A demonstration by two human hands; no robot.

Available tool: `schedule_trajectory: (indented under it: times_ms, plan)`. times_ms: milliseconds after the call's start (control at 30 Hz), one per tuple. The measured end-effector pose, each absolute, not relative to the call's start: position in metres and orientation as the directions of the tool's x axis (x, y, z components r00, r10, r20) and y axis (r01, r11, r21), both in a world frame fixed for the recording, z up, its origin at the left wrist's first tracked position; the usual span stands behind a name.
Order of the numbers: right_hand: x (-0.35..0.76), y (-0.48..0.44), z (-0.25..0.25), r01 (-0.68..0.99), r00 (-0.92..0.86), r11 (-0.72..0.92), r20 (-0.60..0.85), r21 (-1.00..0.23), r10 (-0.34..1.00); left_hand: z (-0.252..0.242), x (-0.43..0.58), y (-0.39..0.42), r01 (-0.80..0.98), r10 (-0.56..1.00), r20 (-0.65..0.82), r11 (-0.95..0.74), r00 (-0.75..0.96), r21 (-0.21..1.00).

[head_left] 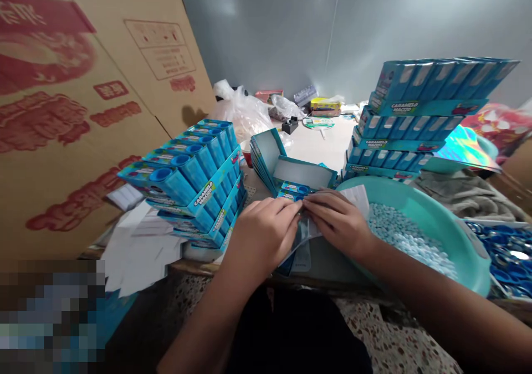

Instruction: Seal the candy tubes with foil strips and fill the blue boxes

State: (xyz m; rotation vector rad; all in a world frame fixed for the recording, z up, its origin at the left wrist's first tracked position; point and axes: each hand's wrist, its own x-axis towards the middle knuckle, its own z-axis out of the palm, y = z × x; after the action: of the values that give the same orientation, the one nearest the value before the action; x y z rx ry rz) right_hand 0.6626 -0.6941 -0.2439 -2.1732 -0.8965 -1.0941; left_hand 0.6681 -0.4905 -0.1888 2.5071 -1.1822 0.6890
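Note:
My left hand (264, 232) and my right hand (338, 221) meet at their fingertips above the table's front edge. Together they pinch a clear plastic sleeve (305, 235) with blue printing, partly hidden by my fingers. A white paper slip (355, 199) sticks out behind my right hand. Just beyond my fingertips lies a small blue tube pack (297, 190). To the right of my right hand sits a teal plastic basin (453, 213) holding a heap of pale blue candies (405, 238).
Stacked blue Caramelo Macizo boxes (195, 183) stand to the left, with more (415, 113) to the right. An open blue box (270, 160) stands between them. White paper sheets (141, 246) lie at the left, a large printed carton (83, 97) rises beyond, and blue caps (505, 252) fill a tray at right.

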Motion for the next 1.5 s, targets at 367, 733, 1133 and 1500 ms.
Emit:
schedule_trajectory:
  times_ms: [367,733,1133,1500]
  plan:
    - [0.6624,-0.6941,-0.2495,0.749,0.468,-0.64,0.821,-0.172,0.327,-0.1932,0.6715,-0.4894,-0.743,-0.548,0.535,-0.617,0.643,0.26]
    - [0.6614,-0.6908,-0.2474,0.759,0.457,-0.625,0.833,-0.183,0.311,-0.1948,0.6714,-0.4875,-0.733,-0.535,0.532,-0.62,0.656,0.281]
    - [0.6574,-0.6876,-0.2442,0.724,0.509,-0.655,0.808,-0.216,0.297,-0.1966,0.6693,-0.4872,-0.76,-0.556,0.55,-0.596,0.623,0.259]
    - [0.6562,-0.6966,-0.2519,0.725,0.499,-0.672,0.789,-0.152,0.359,-0.1987,0.6702,-0.4889,-0.723,-0.518,0.517,-0.59,0.681,0.36]
